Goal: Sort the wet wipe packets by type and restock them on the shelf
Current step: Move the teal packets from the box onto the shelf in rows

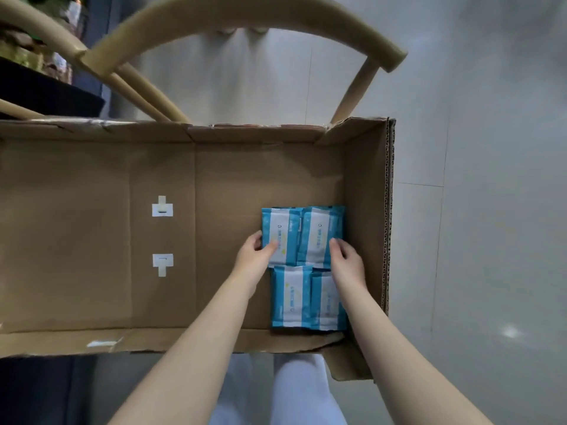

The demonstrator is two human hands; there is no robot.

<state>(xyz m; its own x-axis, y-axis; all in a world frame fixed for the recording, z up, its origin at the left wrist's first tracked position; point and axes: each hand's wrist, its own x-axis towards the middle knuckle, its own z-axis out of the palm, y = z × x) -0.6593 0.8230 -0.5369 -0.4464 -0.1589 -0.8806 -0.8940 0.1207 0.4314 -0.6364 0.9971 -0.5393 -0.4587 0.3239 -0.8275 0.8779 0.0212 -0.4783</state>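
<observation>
Several blue-and-white wet wipe packets lie flat in the right end of an open cardboard box (pixel 92 234). Two sit side by side at the back: the far left packet (pixel 280 230) and the far right packet (pixel 320 233). Two more lie nearer me, the near left packet (pixel 290 297) and the near right packet (pixel 325 302). My left hand (pixel 256 256) grips the near left corner of the far left packet, thumb on top. My right hand (pixel 346 259) rests its fingertips on the near edge of the far right packet.
The box floor to the left holds only two white tape tabs (pixel 162 207). A wooden chair back (pixel 245 23) curves behind the box. Dark shelving with goods (pixel 36 56) stands at the upper left. Grey tiled floor (pixel 491 179) lies to the right.
</observation>
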